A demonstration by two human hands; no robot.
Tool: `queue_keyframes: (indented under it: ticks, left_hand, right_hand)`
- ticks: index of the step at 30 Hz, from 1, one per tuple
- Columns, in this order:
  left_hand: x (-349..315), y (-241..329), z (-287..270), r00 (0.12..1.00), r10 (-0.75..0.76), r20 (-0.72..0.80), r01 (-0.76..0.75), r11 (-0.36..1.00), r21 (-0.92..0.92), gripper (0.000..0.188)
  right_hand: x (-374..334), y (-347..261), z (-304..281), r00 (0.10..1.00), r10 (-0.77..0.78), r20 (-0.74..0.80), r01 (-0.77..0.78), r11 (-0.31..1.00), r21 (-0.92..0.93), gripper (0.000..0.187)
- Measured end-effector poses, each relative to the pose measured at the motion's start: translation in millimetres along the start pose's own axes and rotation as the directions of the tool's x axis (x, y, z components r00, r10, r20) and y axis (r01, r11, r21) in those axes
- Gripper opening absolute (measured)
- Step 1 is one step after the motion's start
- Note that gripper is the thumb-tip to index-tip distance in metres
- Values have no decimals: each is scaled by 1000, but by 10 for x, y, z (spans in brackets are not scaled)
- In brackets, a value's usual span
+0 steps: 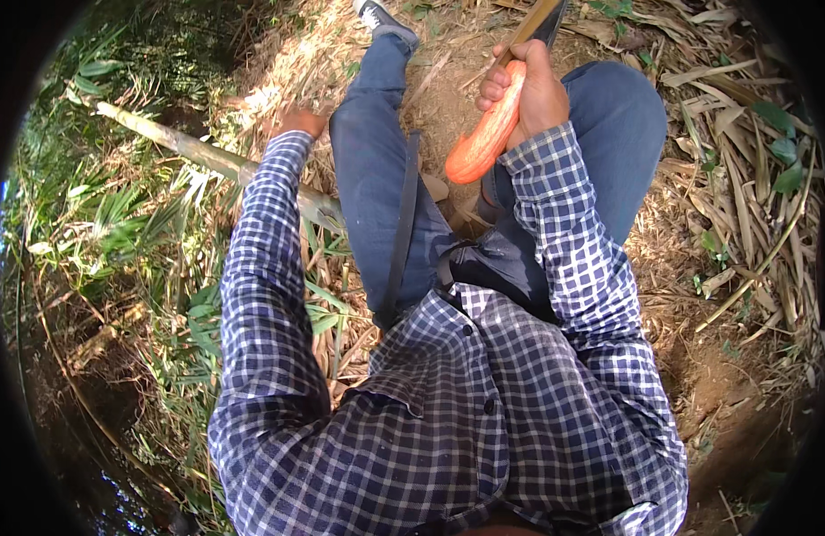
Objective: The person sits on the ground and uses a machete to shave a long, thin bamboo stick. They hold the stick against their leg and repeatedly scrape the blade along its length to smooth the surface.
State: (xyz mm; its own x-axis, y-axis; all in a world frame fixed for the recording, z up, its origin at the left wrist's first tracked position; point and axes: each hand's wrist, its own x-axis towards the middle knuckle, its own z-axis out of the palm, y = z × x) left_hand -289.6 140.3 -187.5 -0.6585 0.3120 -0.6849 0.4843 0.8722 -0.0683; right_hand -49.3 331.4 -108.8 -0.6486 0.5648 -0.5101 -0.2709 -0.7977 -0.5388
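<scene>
The right grip (545, 98) is curled up, with its fingers (491, 92) bent in and the thumb (536, 55) on the far side. The right arm (582, 228) runs back from it to the body. The left grip (298, 122) is well to its left, too blurry to see if it is curled. Behind it, the left arm (268, 259) reaches out nearly straight. The left leg (368, 134) is just beside it.
</scene>
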Motion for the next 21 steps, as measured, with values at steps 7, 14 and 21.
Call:
queue_keyframes:
  ticks: [7, 14, 21]
  left_hand:
    - [-1422, 527, 1449, 390, 905, 169, -880, 421, -222, 41]
    - [-1440, 423, 986, 908, 236, -346, -401, 249, -881, 35]
    - [-1430, 1020, 736, 784, 124, -608, -609, -30, -792, 40]
  right_hand:
    - [-31, -52, -17, 1000, -27, 2, 27, 999, -29, 26]
    - [-11, 94, 73, 990, 134, 40, -131, 990, -60, 27]
    - [-260, 247, 119, 939, 343, 2, -336, 920, -201, 23]
